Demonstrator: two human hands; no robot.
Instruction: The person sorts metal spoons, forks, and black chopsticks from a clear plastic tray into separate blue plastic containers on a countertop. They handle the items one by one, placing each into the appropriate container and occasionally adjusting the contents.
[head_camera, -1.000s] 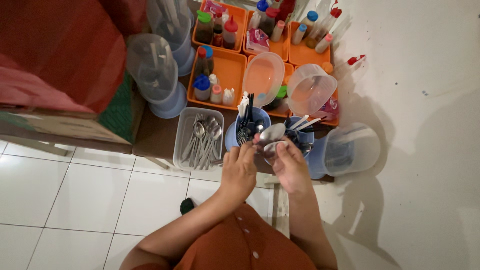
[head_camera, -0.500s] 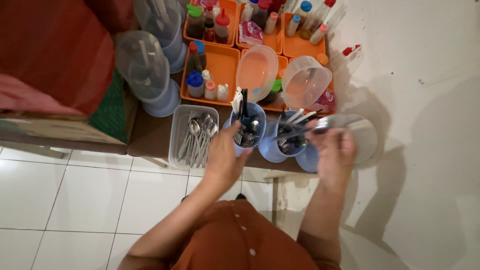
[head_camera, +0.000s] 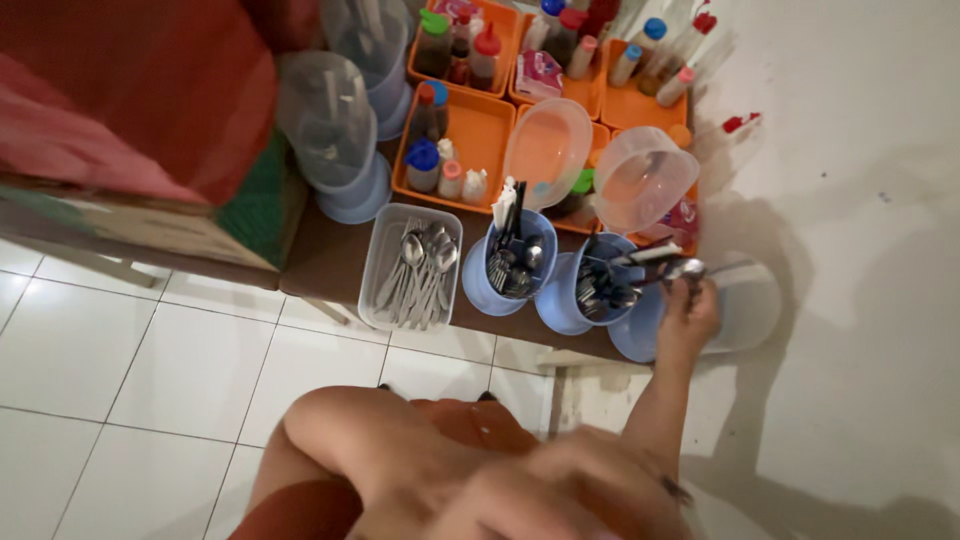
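Spoon (head_camera: 683, 268) pinched in my right hand (head_camera: 688, 318), its bowl above the rim of the blue cup (head_camera: 560, 305) packed with cutlery. My left hand (head_camera: 520, 495) blurs near the camera, grip impossible to tell.

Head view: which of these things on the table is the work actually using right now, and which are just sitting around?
In use:
- right hand
- spoon it holds
- blue cutlery cup beside it
- clear cover at the right end

Lying about:
- clear tray of spoons
- second blue cup
- orange trays of sauce bottles
- covered containers
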